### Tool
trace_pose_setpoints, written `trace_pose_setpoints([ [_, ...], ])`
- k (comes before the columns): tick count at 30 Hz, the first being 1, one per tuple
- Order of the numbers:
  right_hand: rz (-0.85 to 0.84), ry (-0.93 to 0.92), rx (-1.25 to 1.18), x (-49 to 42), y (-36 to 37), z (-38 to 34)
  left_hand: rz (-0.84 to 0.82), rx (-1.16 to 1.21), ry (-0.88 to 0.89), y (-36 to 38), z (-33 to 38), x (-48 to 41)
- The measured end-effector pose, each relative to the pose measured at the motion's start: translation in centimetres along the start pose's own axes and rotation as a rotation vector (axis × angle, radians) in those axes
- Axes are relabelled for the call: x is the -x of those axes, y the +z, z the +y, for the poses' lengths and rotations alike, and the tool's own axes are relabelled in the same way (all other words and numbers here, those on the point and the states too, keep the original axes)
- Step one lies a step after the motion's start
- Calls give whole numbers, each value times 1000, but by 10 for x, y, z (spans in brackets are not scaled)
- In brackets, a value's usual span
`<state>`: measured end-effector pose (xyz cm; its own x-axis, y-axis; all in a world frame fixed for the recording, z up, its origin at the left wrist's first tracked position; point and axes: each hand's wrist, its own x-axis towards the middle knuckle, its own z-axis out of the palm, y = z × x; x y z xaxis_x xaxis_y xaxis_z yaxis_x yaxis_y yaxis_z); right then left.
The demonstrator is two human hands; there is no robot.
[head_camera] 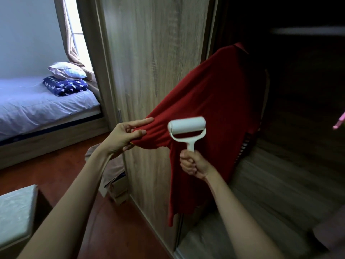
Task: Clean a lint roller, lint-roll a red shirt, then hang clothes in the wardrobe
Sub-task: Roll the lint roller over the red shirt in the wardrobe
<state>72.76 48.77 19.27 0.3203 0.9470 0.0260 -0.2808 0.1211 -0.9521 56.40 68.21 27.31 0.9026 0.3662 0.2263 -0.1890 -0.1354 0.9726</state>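
Observation:
A red shirt (214, 101) hangs at the open wardrobe (291, 113), its top near the dark interior. My left hand (127, 135) pinches the end of the shirt's sleeve and stretches it out to the left. My right hand (194, 164) grips the white handle of a lint roller (186, 126). The white roller head lies against the stretched sleeve, just right of my left hand. The hanger is hidden by the cloth.
The wardrobe's wooden sliding door (149, 71) stands between the hands and a bed (43, 107) with a star-patterned blanket and pillow. A box with cloth (113, 176) sits on the red floor by the door. A grey box (15, 217) is lower left. A pink item (338, 124) shows at right.

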Motion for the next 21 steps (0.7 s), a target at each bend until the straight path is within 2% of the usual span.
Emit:
trace_pose_setpoints([
  [3, -7, -66, 59, -16, -4, -63, 2, -16, 12, 0, 3, -3],
  [5, -9, -117, 33, -21, -8, -79, 6, -23, 21, -4, 3, -5],
  [9, 2, -9, -109, 3, -22, -6, -18, -44, 9, -9, 1, -6],
  [11, -35, -35, -186, 7, -31, -4, 2, -38, 16, -6, 3, -6],
  [16, -164, -273, -275, -28, -64, -119, 28, -27, 31, -1, 7, -6],
  [18, -253, -214, -314, -30, -72, -105, 41, -26, 30, -1, 7, -8],
  [21, -279, -149, -376, -27, -87, -60, 39, -45, 30, -2, 7, -10],
])
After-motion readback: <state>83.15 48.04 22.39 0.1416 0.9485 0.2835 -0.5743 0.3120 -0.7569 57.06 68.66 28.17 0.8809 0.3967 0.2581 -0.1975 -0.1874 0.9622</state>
